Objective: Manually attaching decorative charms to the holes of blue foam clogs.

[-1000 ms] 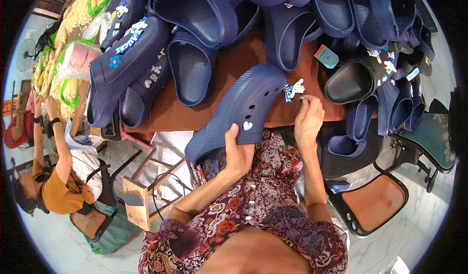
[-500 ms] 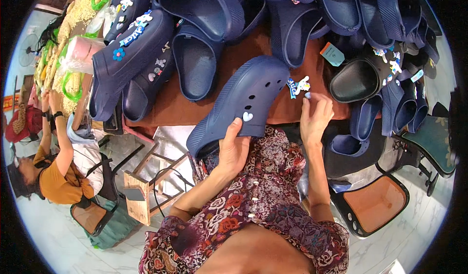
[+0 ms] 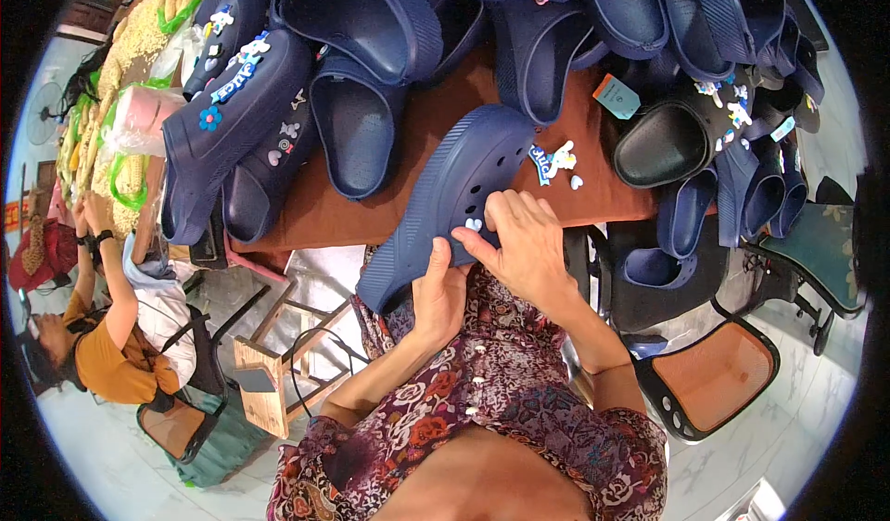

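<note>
A navy blue foam clog (image 3: 447, 180) is tilted over the table's near edge, with my left hand (image 3: 439, 298) closed round its side, thumb on top. Small holes run along the clog's upper. At the lower end of that row sits a white heart-shaped shoe charm (image 3: 474, 225). My right hand (image 3: 530, 250) is at the same spot, its thumb against the heart and its bent fingers over the clog's edge. Beyond the clog, a white figure charm with blue lettering (image 3: 553, 162) and a small loose heart charm (image 3: 577, 183) lie on the brown cloth.
Navy clogs (image 3: 357, 118) crowd the table's brown cloth (image 3: 593, 201), some decorated with charms. A black clog (image 3: 663, 146) and a paper tag (image 3: 616, 97) lie to the right. A wooden stool (image 3: 264, 393) and chairs (image 3: 712, 377) stand below. A person (image 3: 120, 345) works at far left beside corn.
My right hand has left the loose heart on the cloth and come over to the heart on the clog. My left hand still holds the clog.
</note>
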`<state>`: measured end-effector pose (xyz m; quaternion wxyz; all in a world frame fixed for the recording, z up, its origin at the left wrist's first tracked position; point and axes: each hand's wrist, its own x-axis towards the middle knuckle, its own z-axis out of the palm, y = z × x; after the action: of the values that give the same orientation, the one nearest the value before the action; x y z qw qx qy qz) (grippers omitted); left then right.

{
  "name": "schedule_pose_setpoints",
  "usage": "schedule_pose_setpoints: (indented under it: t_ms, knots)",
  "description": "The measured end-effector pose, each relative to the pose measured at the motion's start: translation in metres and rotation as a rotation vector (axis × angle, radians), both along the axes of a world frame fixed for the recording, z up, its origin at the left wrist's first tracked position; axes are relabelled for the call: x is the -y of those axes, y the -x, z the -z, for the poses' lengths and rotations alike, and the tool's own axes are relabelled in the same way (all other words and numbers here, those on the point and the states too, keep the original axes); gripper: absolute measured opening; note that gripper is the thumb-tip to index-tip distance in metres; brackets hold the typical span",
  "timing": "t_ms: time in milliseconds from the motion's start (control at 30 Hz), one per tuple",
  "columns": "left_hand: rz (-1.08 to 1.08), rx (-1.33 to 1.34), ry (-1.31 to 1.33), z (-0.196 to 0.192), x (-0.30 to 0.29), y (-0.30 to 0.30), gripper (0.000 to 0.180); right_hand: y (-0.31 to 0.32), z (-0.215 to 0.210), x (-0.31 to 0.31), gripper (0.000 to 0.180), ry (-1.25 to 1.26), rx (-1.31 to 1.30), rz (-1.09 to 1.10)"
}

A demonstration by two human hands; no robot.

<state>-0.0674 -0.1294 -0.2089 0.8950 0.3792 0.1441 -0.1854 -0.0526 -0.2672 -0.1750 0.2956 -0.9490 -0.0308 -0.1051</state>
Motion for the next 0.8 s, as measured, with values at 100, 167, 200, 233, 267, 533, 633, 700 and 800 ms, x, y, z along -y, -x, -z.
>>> schedule_pose_setpoints:
  t_ms: [100,167,200,233,267,533,633,700,800]
  knots:
    - [0.085,-0.047,0.019,-0.001,-0.002,0.002,0.046,0.002,0.000,-0.003,0.032,0.129,-0.001,-0.013]
    - [0.090,-0.059,0.022,-0.004,0.000,0.003,0.047,0.003,0.003,-0.005,0.025,0.182,0.039,0.002]
    - [0.096,-0.071,0.024,-0.005,0.000,0.003,0.048,0.003,0.005,-0.005,0.025,0.183,0.039,0.001]
    - [0.095,-0.070,0.023,-0.007,0.001,0.003,0.048,0.002,0.008,-0.005,0.023,0.186,0.058,-0.007]
    - [0.078,-0.084,0.038,-0.008,0.001,0.002,0.045,0.001,0.010,-0.004,0.021,0.190,0.076,-0.014]
    - [0.073,-0.071,0.010,-0.005,0.001,0.002,0.043,-0.002,0.024,0.007,0.016,0.020,0.138,-0.024]
    - [0.019,-0.103,0.045,-0.015,-0.001,-0.009,0.038,-0.001,0.031,0.014,0.015,-0.155,0.142,0.029]
    - [0.013,-0.127,0.082,-0.021,-0.002,-0.017,0.037,0.000,0.033,0.017,0.014,-0.335,0.119,0.158]
    - [-0.081,-0.202,0.147,-0.022,-0.010,-0.023,0.035,0.001,0.042,0.029,0.013,-0.160,0.143,0.349]
